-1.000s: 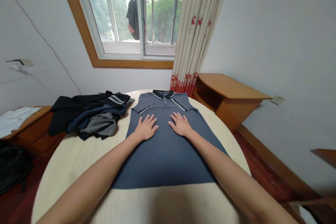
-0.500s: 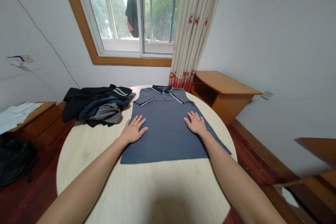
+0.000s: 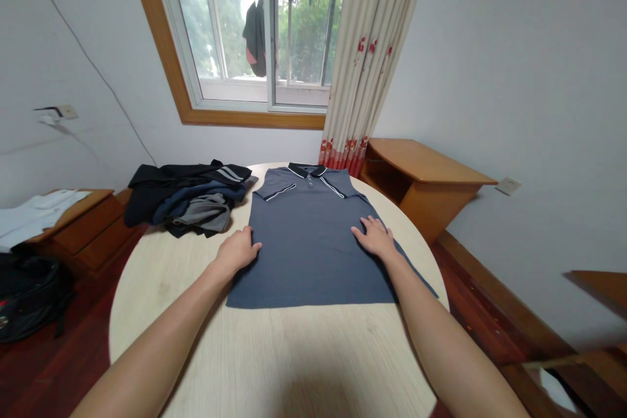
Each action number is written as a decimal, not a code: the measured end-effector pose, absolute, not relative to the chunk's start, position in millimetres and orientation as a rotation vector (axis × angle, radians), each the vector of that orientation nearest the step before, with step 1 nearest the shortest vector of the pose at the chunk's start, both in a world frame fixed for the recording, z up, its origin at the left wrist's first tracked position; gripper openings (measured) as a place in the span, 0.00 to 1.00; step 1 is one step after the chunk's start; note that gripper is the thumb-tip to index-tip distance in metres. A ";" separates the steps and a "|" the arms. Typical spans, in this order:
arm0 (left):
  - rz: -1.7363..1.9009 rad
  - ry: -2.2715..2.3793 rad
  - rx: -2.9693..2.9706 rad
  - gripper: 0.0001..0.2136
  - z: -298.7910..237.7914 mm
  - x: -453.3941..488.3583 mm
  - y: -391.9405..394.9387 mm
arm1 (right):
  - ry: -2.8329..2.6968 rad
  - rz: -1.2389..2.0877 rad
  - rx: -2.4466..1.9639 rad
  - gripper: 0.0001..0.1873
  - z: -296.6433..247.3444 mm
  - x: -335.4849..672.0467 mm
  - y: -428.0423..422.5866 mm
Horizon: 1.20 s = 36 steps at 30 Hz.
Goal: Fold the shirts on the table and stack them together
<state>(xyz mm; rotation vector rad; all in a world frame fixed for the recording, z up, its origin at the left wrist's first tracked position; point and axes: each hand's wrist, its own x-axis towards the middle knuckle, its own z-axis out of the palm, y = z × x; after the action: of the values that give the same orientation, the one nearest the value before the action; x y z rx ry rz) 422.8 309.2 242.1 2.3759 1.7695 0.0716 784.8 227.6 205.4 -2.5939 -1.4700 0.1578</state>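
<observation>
A grey-blue polo shirt [image 3: 308, 241] with a black collar lies flat, front up, on the round pale wooden table [image 3: 274, 353], collar towards the window. My left hand [image 3: 238, 251] is at the shirt's left edge at about mid-length, its fingers curled in and closed on the hem of that side. On the shirt's right edge rests my right hand [image 3: 375, 238], fingers stretched out and lying on the cloth, pointing inwards. Both forearms reach in from the near edge of the table.
A heap of dark clothes [image 3: 191, 199] lies on the table's far left. A low wooden cabinet [image 3: 426, 176] stands at the right by the curtain [image 3: 365, 59]. At the left are a wooden stand with white cloth [image 3: 44, 209] and a black bag [image 3: 29, 297] on the floor.
Both hands slid apart from the shirt's chest to its side edges. The left hand's fingers went from flat to curled on the left edge. The view drew back a little.
</observation>
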 end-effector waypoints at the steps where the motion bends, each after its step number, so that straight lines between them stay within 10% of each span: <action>1: 0.067 1.749 2.351 0.24 241.7 421.3 310.5 | -1.457 0.168 -2.602 0.36 205.7 786.0 227.0; 20: 0.104 1.339 1.807 0.40 245.5 397.2 316.9 | -1.417 0.092 -2.560 0.34 206.0 776.9 225.0; 36: 0.439 1.073 2.082 0.29 228.8 437.5 293.9 | -1.420 0.018 -2.526 0.31 208.0 774.7 221.8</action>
<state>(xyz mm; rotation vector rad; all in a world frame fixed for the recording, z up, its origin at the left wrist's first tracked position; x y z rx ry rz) 437.5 293.9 228.8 2.0817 1.0734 0.4386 774.7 221.8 208.0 -2.5257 -1.4195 0.0176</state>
